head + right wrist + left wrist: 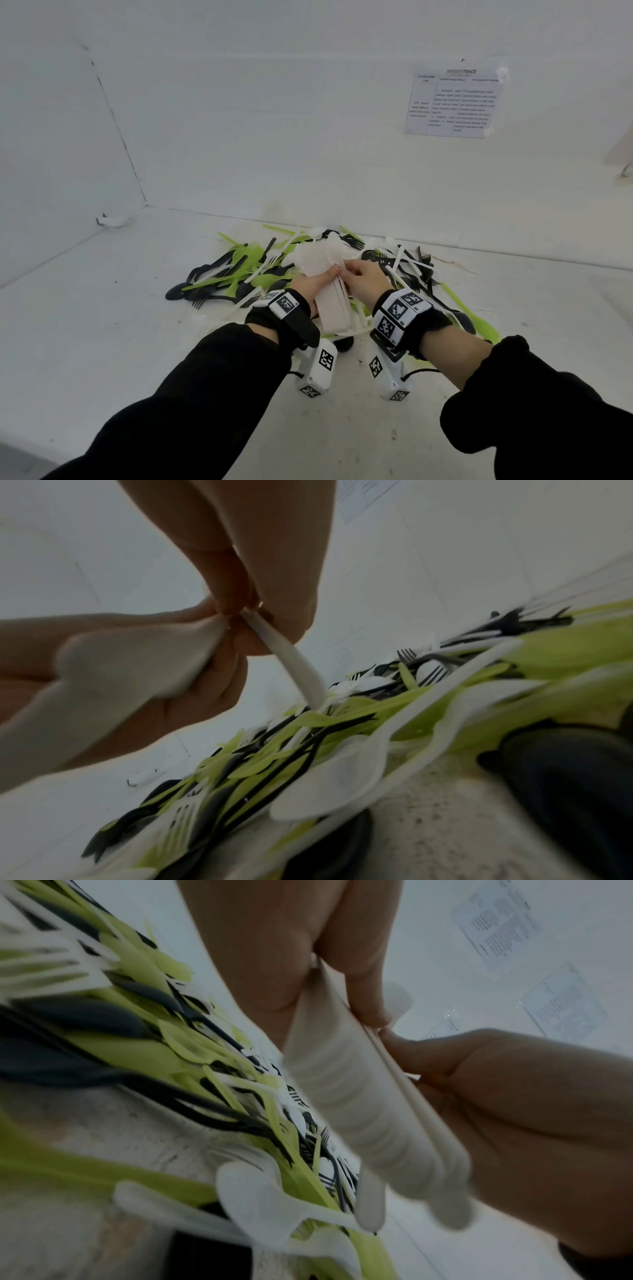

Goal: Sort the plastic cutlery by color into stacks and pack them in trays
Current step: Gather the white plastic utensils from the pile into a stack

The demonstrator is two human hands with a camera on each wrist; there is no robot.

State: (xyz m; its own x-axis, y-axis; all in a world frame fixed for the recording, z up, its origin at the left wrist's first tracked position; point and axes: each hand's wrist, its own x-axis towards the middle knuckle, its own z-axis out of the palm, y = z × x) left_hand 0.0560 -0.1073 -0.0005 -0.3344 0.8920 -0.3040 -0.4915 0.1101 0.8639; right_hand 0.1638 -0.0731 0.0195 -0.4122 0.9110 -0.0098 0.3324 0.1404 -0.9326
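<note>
A thick stack of white plastic forks [331,305] stands tilted over the heap, tines away from me. My left hand [322,279] grips the stack around its middle. My right hand [354,272] pinches a single white piece [291,656] against the stack's right side. In the right wrist view that piece hangs from the fingertips, its lower end touching the heap. The left wrist view shows the stack [359,1096] edge on, between both hands. Beneath lies a mixed heap of green, black and white cutlery [239,270].
The heap spreads across the white table [120,325] up to the back wall. A printed sheet [454,102] is taped to that wall at the right. A side wall closes the left. Loose green knives [469,315] lie to the right of my right wrist.
</note>
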